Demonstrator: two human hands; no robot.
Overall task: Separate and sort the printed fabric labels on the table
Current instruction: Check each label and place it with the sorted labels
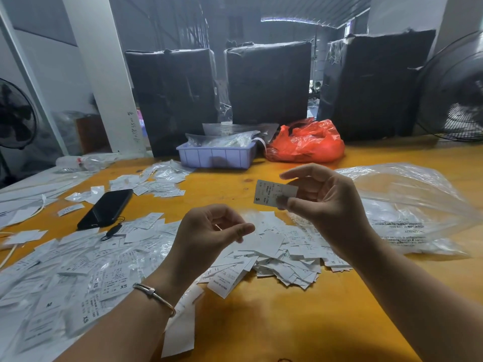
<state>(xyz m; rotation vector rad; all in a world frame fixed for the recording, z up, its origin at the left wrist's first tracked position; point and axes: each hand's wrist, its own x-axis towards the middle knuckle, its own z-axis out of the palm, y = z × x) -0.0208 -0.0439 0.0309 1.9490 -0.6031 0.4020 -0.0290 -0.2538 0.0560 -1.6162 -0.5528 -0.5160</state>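
One label (275, 192), marked S, is pinched in my right hand (324, 202) above the pile (282, 254); my left hand (209, 231) hangs nearby, fingers curled, holding nothing I can see.

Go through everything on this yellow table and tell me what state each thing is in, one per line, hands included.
Right hand: raised, pinching one label.
White printed fabric label marked S: held above the table.
Left hand: fingers curled, apparently empty.
Heap of loose white labels: unsorted, overlapping.
Black smartphone: lying flat, screen dark.
Lilac plastic tray: holding clear bags.
Red plastic bag: crumpled.
Clear plastic bag: lying slack.
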